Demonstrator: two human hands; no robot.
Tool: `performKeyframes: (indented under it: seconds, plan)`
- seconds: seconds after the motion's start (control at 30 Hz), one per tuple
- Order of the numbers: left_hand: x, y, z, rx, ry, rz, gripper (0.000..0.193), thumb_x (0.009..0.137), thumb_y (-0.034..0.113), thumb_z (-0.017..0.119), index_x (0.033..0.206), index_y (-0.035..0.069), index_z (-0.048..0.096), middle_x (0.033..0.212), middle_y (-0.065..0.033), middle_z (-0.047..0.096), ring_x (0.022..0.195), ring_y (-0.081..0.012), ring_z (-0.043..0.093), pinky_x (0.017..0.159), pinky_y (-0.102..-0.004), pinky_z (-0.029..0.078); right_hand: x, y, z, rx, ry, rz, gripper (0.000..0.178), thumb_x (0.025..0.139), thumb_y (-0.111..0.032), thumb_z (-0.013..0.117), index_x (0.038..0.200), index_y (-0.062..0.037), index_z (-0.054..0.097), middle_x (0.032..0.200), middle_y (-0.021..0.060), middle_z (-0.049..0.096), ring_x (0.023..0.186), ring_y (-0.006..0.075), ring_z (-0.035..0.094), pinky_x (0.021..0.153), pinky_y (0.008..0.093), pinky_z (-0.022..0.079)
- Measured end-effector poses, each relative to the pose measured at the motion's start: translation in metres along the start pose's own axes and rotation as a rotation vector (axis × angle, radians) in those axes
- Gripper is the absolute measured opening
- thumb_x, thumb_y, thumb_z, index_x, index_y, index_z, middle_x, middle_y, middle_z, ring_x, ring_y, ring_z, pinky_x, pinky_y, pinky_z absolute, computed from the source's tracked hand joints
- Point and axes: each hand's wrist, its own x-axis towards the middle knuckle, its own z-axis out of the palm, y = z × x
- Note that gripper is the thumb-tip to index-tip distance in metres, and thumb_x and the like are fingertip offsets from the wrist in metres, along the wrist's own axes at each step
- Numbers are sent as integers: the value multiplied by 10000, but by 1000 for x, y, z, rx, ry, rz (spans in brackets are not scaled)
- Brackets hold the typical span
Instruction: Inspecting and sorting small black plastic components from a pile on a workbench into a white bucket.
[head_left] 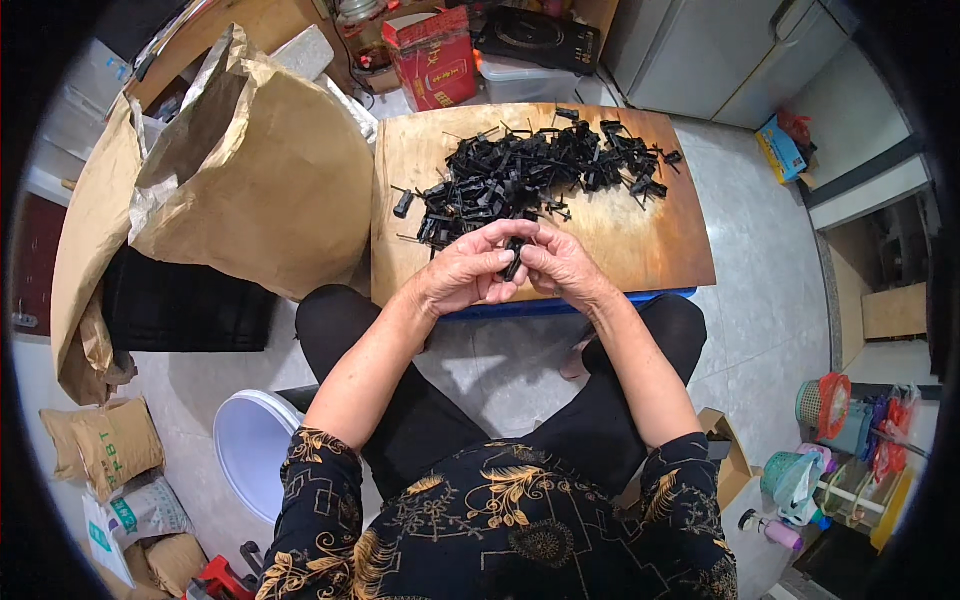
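A small black plastic part [512, 258] is pinched between my two hands, just over the near edge of a wooden board [640, 245]. My left hand [468, 268] closes on it with thumb and fingers. From the other side, my right hand [562, 266] grips it as well, the fingertips of both hands meeting. Much of the part is hidden by the fingers. Beyond my hands, a loose pile of similar black plastic parts [520, 170], several with thin stems sticking out, spreads over the board.
Left of the board stands a large open brown paper sack [255, 170], near a black crate [190, 300]. A white bucket [250, 450] sits by my left leg, a cardboard box [730, 450] by my right. Behind the board are a red carton [435, 65] and a black flat appliance [540, 40].
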Motion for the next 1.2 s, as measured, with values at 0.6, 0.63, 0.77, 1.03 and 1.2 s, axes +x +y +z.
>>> performKeyframes:
  seconds: [0.6, 0.63, 0.77, 1.03, 1.2]
  plan:
    - [15, -10, -4, 578, 465, 217, 362, 905, 79, 487, 1259, 32, 429, 983, -55, 582, 873, -119, 578, 712, -260, 511, 9, 6, 20, -97, 308, -17, 387, 967, -303, 399, 1272, -66, 396, 562, -50, 377, 425, 27, 280, 383, 176, 227]
    - [15, -11, -6, 577, 466, 215, 362, 905, 79, 487, 1259, 32, 429, 983, -55, 582, 873, -119, 578, 712, -260, 511, 10, 6, 23, -95, 308, -15, 387, 967, -303, 399, 1272, -66, 396, 562, -50, 377, 425, 27, 280, 383, 176, 227]
    - [18, -13, -7, 607, 494, 249, 342, 897, 60, 493, 1235, 27, 456, 887, -39, 571, 776, -95, 562, 659, -236, 512, 12, 4, 28, -48, 293, -5, 382, 966, -267, 390, 1260, -23, 373, 561, -57, 382, 427, 23, 307, 369, 188, 239]
    - [18, -14, -11, 659, 521, 240, 344, 901, 69, 487, 1241, 24, 456, 905, -41, 578, 792, -90, 564, 665, -240, 516, 18, 8, 30, -26, 311, 19, 355, 969, -266, 391, 1278, -96, 352, 550, -63, 341, 411, 21, 263, 366, 183, 217]
    - [20, -16, -10, 657, 558, 237, 337, 906, 61, 483, 1240, 30, 459, 934, -37, 583, 797, -80, 563, 655, -229, 512, 23, 12, 28, -10, 331, 33, 349, 966, -264, 400, 1270, -102, 344, 546, -67, 328, 406, 19, 246, 365, 180, 210]
